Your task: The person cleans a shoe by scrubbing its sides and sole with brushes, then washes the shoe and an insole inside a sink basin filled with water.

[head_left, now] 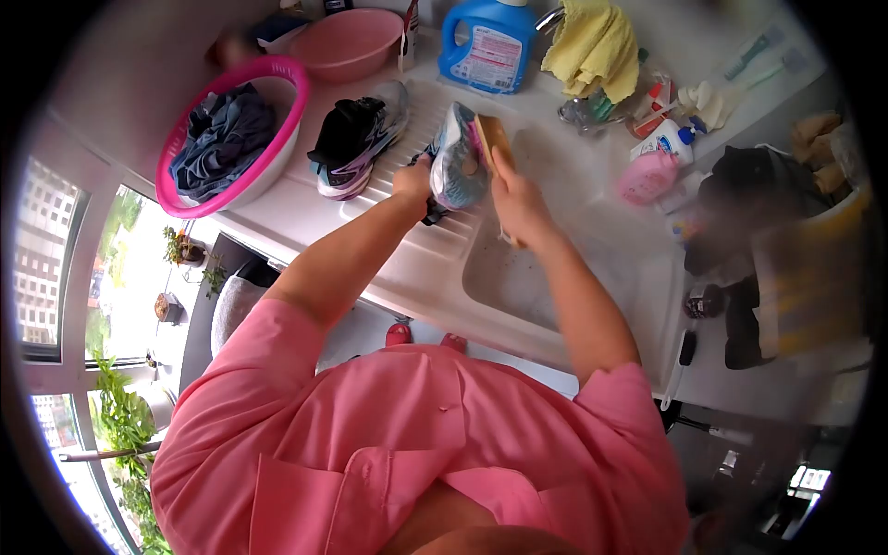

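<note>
Over the ribbed part of the sink counter, my left hand [413,179] is closed on a light blue and grey shoe [458,166], near its opening and dark straps. The shoe lies tilted, partly over the basin's left edge. My right hand [521,205] grips a wooden brush [496,148], whose pink bristles touch the shoe's right side. To the left, a second shoe [353,143], black, grey and purple, rests on the ribbed board. The fingertips of my left hand are partly hidden by the shoe.
A pink-rimmed basket [298,92] of dark clothes and a pink basin [350,46] stand at the left. Behind are a blue detergent jug [487,46] and a yellow cloth [592,51] over the faucet. Bottles [649,176] and dark cloth [749,199] lie right of the sink basin [555,305].
</note>
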A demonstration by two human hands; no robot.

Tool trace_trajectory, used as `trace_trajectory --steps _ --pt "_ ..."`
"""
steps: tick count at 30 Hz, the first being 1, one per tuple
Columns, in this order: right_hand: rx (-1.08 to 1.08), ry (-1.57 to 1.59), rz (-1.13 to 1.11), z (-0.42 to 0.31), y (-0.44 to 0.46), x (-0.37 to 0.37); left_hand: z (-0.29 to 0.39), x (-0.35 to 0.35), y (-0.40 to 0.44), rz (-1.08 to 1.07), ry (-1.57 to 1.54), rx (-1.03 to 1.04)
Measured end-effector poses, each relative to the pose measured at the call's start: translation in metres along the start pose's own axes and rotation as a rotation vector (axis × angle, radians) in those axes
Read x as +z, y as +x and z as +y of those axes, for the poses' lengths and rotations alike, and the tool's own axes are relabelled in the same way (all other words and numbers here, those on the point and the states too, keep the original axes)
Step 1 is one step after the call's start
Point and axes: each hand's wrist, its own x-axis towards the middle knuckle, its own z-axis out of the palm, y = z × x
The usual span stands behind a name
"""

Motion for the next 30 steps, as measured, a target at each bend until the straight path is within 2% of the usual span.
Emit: trace_trajectory --steps 2,5,7,8,9,10,13,14,15,17,20,23,26,27,28,30 --pt "-0.033 0.029 0.019 0.006 -0.043 0.006 -0.022 -0.003 0.037 -0.029 0.015 0.098" --pt "-0.025 0.000 -0.008 0.004 -0.034 0.005 -0.022 -0.003 0.048 -0.053 0.014 0.202" --pt "0.010 -0.171 -0.018 0.004 -0.003 0.008 0.007 -0.008 -0.004 0.039 0.439 0.342" --pt "0.020 -0.107 -0.017 0.009 0.022 0.012 0.015 -0.009 -0.017 0.045 0.444 0.378" --pt "0.035 -0.047 -0.016 0.012 0.038 0.013 0.000 -0.009 0.010 0.022 0.493 0.409" --pt "0.035 -0.056 -0.020 0.011 0.042 0.012 -0.007 -0.010 0.025 -0.062 0.337 0.370" --pt "0.014 -0.036 0.009 -0.004 0.029 0.013 -0.056 -0.014 0.121 -0.207 0.170 0.289" --pt "0.044 0.002 -0.032 -0.025 0.004 0.002 -0.044 -0.021 0.107 -0.169 0.323 0.448" --pt "0.080 0.039 -0.075 -0.040 -0.022 -0.007 -0.037 -0.022 0.097 -0.153 0.342 0.439" --pt "-0.244 -0.186 0.036 -0.022 -0.043 0.004 -0.023 -0.024 0.079 -0.122 0.380 0.420" --pt "-0.239 -0.296 -0.024 -0.052 -0.077 -0.003 -0.026 -0.027 0.087 -0.153 0.452 0.528" --pt "-0.267 -0.278 -0.032 -0.050 -0.059 -0.002 -0.038 -0.022 0.105 -0.191 0.344 0.487" --pt "0.009 -0.249 -0.119 -0.041 0.002 -0.002 -0.004 -0.032 0.046 -0.171 0.382 0.349" --pt "-0.038 -0.193 -0.055 -0.025 0.029 0.012 -0.005 -0.034 0.046 -0.147 0.435 0.387" --pt "-0.087 -0.144 0.009 -0.012 0.054 0.022 -0.003 -0.045 0.048 -0.227 0.526 0.505" --pt "0.091 0.000 -0.023 -0.013 0.094 0.025 0.006 -0.054 0.044 -0.296 0.596 0.573"
